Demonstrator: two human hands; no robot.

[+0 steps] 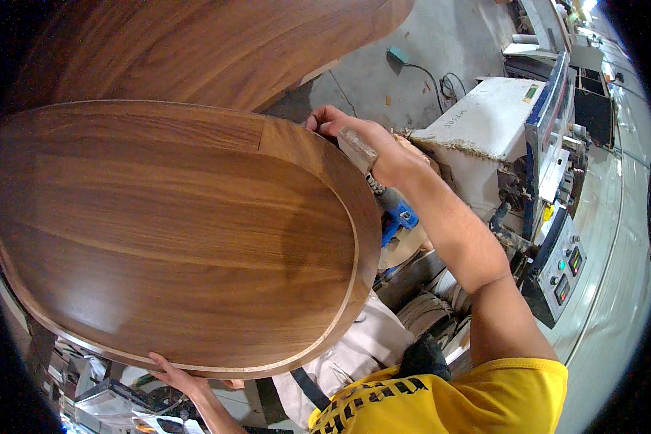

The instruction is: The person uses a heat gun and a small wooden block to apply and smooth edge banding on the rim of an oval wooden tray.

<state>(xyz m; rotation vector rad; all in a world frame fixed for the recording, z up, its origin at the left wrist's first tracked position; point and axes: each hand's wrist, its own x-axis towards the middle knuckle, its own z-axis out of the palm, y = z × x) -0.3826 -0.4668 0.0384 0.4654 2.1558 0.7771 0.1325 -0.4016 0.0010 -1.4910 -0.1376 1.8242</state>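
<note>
A large rounded wood-grain tabletop panel (188, 231) fills the left and middle of the head view, with a pale strip along its curved near edge. My left hand (172, 372) grips that near edge, thumb side over the rim and other fingers partly hidden underneath. At the far right curve, my right hand (333, 121) is closed against the edge, its fingers curled; whatever they pinch is hidden. A translucent flat piece (358, 147) shows against the right wrist. Below my right forearm sits a blue power tool (399, 217) with a grey nozzle, close beside the panel.
Another wood-grain panel (217, 50) lies beyond this one. To the right stand a white machine housing (477, 116) and a control box (557, 267) with lit buttons. A green corded item (396, 54) lies on the grey floor. Coiled strips (430, 311) are near my body.
</note>
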